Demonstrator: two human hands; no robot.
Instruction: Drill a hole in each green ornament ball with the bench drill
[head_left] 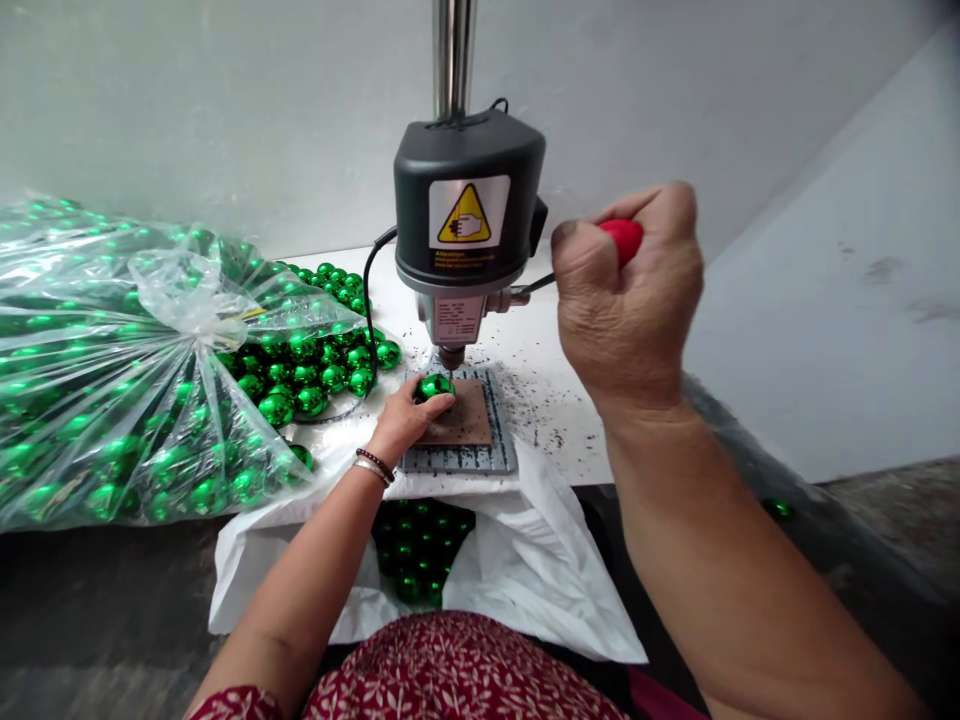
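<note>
My left hand (409, 412) holds a shiny green ball (435, 387) under the bit of a black and grey drill press (470, 195). The ball is over a brown board (470, 420) on the machine's grey base plate (500, 458). The tip of the bit is at the ball's right side; whether it touches is too small to tell. My right hand (632, 300), raised to the right of the machine, is closed round the red knob (624, 240) of its lever.
A tied clear plastic bag (150, 390) full of green balls lies at the left, with loose green balls (311, 400) beside it. Dark shavings litter the white table (559, 400). In front, a white sack (525, 570) holds more balls. A black cable hangs left of the machine.
</note>
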